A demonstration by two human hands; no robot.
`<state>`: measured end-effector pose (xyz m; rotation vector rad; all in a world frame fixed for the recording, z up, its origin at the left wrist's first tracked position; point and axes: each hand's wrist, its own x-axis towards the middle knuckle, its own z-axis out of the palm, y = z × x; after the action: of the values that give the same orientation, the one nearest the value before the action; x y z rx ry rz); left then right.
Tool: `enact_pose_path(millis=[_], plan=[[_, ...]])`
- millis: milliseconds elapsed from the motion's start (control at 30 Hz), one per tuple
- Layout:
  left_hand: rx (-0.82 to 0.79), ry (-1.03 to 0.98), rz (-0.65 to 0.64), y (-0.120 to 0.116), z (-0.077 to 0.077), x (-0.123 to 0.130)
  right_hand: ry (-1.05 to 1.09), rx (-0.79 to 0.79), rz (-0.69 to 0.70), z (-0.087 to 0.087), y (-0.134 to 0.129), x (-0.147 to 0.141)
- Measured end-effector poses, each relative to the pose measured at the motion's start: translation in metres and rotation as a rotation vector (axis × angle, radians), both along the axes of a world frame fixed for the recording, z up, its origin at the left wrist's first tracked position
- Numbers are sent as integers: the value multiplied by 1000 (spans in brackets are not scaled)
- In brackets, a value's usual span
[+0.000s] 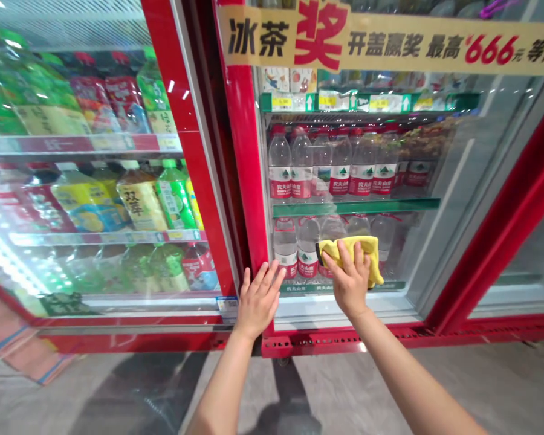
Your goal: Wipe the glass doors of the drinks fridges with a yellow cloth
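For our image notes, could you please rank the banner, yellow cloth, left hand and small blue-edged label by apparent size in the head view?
1. Banner
2. Left hand and yellow cloth, too alike to rank
3. Small blue-edged label

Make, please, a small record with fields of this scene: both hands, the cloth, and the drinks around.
Left hand: left hand open, fingers spread, at the red door frame
Right hand: right hand laid over yellow cloth
Cloth position: at the glass, in front of the lower bottles
Upper row: water bottles with red-and-white labels
Left cooler: assorted drinks
Banner: pale yellow banner, across the upper part
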<state>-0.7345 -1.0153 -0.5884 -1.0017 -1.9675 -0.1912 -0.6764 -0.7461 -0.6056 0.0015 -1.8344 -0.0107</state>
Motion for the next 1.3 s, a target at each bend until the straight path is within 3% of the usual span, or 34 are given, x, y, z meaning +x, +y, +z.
enact_pose_path(millis=[67, 133, 200, 267, 333, 400, 467, 533, 600, 800, 900, 1000, 1067, 1133, 1233, 1300], plan=[[22, 2, 19, -6, -1, 0, -72, 33, 13, -2, -21, -3], [37, -3, 42, -12, -1, 0, -183, 156, 75, -17, -29, 3], [36, -16, 61, -17, -1, 0, -272, 294, 150, -31, -22, 14], [30, -28, 74, -22, -2, 1, -243, 304, 146, -33, -10, 21], [23, -33, 81, -25, -3, 1, -126, 184, 76, -18, -6, 17], [27, -40, 87, -27, -4, 1, -19, 59, 19, 7, -16, 5], [44, -44, 88, -28, -6, 0, -16, 54, 23, 31, -36, -11], [71, -41, 84, -27, -10, -1, -25, 71, 20, 43, -57, -23], [92, -41, 79, -26, -14, -2, -31, 86, 20, 36, -70, -27], [132, -80, 72, -23, -26, -1, -234, 362, 214, -30, -64, -3], [122, -92, 78, -26, -25, 1, -290, 402, 298, -22, -66, -4], [92, -92, 93, -35, -24, 2, -233, 225, 219, 14, -85, -19], [83, -86, 105, -43, -25, 2, -158, 104, 146, 27, -101, -28], [74, -80, 114, -51, -27, 2, -120, 105, 133, 21, -111, -31], [43, -76, 113, -60, -33, 3, -146, 317, 241, -10, -111, -25], [28, -80, 111, -62, -37, 3, -174, 446, 320, -22, -107, -21]])
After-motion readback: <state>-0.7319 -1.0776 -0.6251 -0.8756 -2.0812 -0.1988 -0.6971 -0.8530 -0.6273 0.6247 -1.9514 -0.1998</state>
